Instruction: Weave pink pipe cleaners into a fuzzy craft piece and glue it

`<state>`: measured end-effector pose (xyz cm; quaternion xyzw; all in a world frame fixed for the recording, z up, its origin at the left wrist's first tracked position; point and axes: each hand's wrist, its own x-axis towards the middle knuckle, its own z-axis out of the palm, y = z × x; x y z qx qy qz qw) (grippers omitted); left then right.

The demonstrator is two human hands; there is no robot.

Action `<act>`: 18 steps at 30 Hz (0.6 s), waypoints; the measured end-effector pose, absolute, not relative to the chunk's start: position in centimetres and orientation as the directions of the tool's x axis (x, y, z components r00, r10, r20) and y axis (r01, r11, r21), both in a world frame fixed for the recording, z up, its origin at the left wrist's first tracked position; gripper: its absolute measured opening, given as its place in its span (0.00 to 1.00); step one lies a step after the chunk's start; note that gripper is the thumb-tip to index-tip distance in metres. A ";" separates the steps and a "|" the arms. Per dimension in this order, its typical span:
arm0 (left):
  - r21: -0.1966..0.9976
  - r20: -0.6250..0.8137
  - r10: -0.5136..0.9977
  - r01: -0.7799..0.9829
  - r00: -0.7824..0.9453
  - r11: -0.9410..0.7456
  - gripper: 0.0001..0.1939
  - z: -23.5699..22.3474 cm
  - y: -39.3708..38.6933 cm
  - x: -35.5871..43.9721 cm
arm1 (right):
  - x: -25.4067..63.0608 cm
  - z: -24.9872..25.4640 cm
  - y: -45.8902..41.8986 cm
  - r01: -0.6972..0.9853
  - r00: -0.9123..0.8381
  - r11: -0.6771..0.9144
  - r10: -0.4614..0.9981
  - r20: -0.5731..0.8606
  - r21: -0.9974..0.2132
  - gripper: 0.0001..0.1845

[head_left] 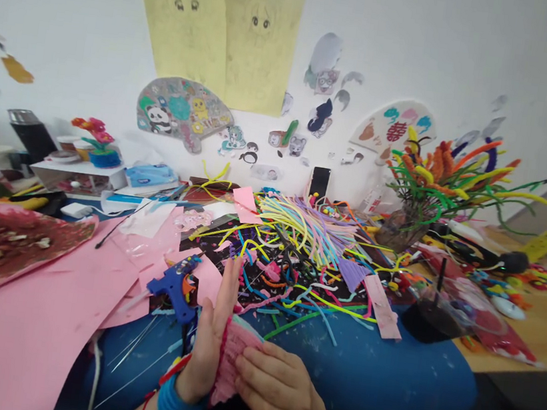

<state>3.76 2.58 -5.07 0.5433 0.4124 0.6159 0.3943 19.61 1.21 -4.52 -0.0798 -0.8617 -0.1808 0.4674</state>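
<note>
A pink fuzzy, ridged craft piece with a pale blue edge [232, 354] is between my two hands, low in the middle of the view. My left hand [213, 331] stands upright beside it, fingers stretched straight and close together, palm side against its darker pink edge. My right hand [274, 387] lies over its right side, fingers together and bent onto it; the thumb is hidden. Just left of my left hand, a blue hot glue gun [177, 286] lies on the blue table mat [332, 374].
Many loose pipe cleaners [301, 225] pile up behind my hands. Pink sheets [48, 310] cover the left side. A drink cup with a black straw [432, 320] and a vase of pipe cleaner flowers [401, 228] stand on the right. A phone [319, 183] leans against the wall.
</note>
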 end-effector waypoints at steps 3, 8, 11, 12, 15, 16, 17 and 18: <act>0.935 0.348 0.934 -0.037 -0.075 -0.352 0.33 -5.1 2.5 3.9 | 19.7 -5.4 1.5 0.270 -0.512 0.948 -0.008 0.859 0.170 0.12; 0.934 0.357 0.930 0.043 -0.089 -0.355 0.28 -4.9 1.3 4.1 | 20.1 -7.4 1.8 0.244 -0.300 0.959 0.217 0.929 -0.145 0.09; 0.922 0.387 0.918 0.046 -0.086 -0.385 0.29 -5.0 0.3 4.2 | 20.2 -7.8 1.6 0.226 -0.204 0.935 0.318 0.926 -0.272 0.08; 0.914 0.406 0.911 0.050 -0.071 -0.403 0.31 -5.0 0.0 4.3 | 20.2 -7.9 1.5 0.214 -0.188 0.928 0.345 0.920 -0.304 0.09; 0.896 0.441 0.898 0.065 -0.005 -0.439 0.33 -5.1 -0.5 4.7 | 20.1 -8.4 1.1 0.198 -0.206 0.931 0.345 0.916 -0.306 0.13; 0.899 0.434 0.901 0.064 0.013 -0.434 0.33 -5.1 -0.5 4.8 | 20.0 -8.7 1.1 0.198 -0.220 0.938 0.324 0.920 -0.283 0.15; 0.907 0.416 0.909 0.056 0.026 -0.417 0.32 -5.0 -0.6 4.8 | 20.0 -8.9 1.0 0.197 -0.232 0.945 0.303 0.924 -0.261 0.16; 0.919 0.391 0.920 0.044 0.024 -0.392 0.32 -4.9 -0.6 4.9 | 20.0 -9.1 1.0 0.193 -0.237 0.950 0.287 0.928 -0.244 0.18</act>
